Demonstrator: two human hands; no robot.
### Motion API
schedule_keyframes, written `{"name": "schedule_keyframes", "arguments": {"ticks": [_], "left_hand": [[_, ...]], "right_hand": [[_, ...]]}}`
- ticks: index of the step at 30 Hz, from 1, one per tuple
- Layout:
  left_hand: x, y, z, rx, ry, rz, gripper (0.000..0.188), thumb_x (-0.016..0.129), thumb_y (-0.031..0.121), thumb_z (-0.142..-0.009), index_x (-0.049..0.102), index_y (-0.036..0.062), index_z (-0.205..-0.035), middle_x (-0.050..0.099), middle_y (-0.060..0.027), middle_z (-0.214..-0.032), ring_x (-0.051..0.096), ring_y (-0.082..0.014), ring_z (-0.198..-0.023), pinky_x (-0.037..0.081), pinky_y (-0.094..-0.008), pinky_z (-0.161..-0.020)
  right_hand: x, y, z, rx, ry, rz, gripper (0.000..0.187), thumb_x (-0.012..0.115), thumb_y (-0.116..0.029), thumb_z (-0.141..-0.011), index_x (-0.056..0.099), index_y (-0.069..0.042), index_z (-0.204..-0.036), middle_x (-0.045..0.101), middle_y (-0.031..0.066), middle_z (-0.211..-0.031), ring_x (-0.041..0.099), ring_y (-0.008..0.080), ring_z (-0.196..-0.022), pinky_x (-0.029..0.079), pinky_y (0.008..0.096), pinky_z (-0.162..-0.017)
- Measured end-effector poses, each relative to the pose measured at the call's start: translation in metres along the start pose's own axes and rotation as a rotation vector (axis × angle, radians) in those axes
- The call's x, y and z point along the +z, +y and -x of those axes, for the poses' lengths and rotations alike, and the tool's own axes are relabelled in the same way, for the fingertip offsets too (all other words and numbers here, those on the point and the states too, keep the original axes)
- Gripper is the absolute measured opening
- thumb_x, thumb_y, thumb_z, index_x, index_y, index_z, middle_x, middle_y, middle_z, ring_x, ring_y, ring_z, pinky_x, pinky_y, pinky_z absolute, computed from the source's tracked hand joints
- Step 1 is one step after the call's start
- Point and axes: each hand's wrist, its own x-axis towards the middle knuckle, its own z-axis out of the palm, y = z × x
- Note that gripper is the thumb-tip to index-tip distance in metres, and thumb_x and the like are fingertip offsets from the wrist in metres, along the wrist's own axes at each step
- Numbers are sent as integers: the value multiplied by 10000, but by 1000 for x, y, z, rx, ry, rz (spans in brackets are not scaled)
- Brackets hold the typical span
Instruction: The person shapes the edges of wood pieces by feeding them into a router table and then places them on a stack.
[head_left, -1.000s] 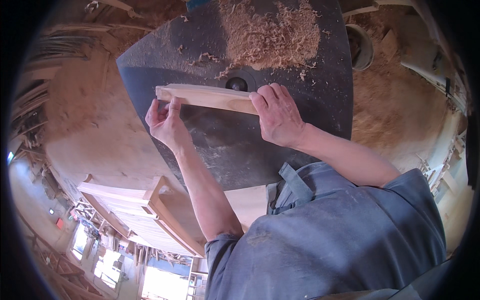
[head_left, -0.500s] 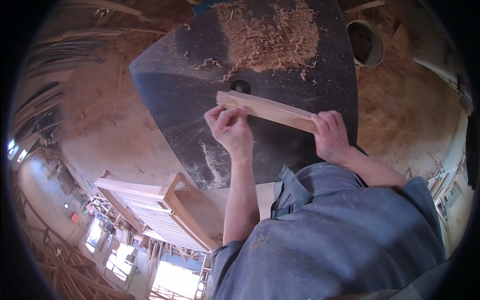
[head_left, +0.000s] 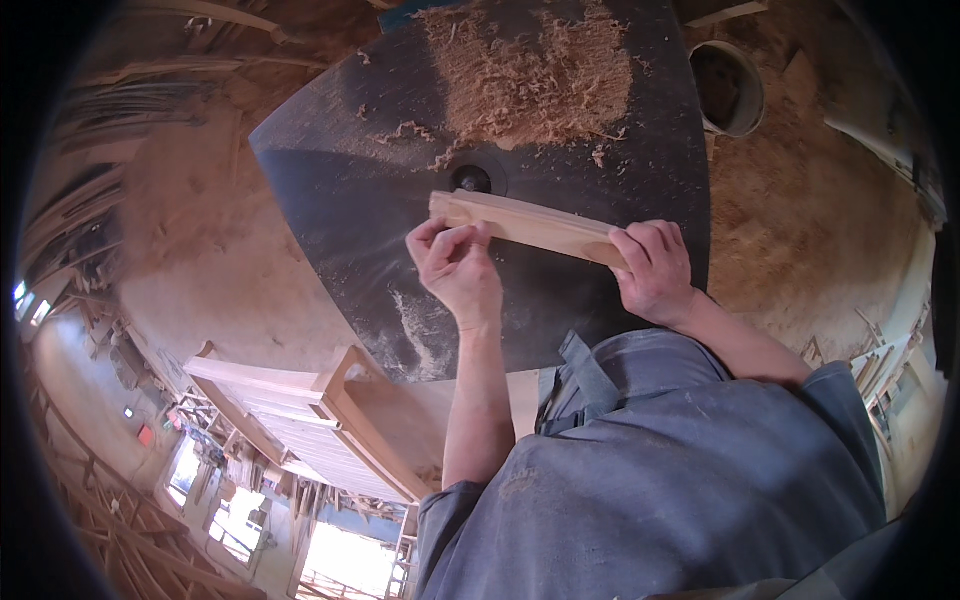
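Note:
A pale strip of wood (head_left: 535,226) spans between my two hands over a dark flat machine table. My left hand (head_left: 460,265) pinches its left end, fingers curled against the near edge. At the right end, my right hand (head_left: 655,270) is closed round the wood, fingers on top. Just beyond the wood's left part stands a dark round cutter spindle (head_left: 471,179), set in a round plate in the table (head_left: 330,230). The wood lies close to this spindle; I cannot tell whether they touch.
A thick heap of wood shavings (head_left: 540,85) covers the table's far part. Right of the table stands a round bucket (head_left: 727,90) on the dusty floor. A slatted wooden frame (head_left: 290,400) stands at the lower left, with timber stacked along the left wall.
The wood strip's left end sits slightly farther from the spindle, and more of the spindle shows. Both hands keep their hold; the whole view has shifted slightly.

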Motion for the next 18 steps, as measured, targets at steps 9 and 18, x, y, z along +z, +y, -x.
{"name": "schedule_keyframes", "arguments": {"ticks": [9,18], "left_hand": [[-57,-19,-75,-21,129,76,119,843,-41,-770,735,6,-788,569,-37,-1125,583,-151,-994,476,-285,-889],[-162,-81,-116,-77,243,254,143,793,-31,-835,702,-3,-942,632,-20,-969,595,-137,-870,509,-298,-827]], "right_hand": [[44,-21,-82,-182,26,31,403,640,-164,-788,617,-27,-1166,582,72,-1043,567,253,-958,438,396,-860],[107,-69,-158,-440,47,-126,286,645,-167,-766,627,-37,-1021,569,71,-972,533,246,-963,413,385,-870]]}}
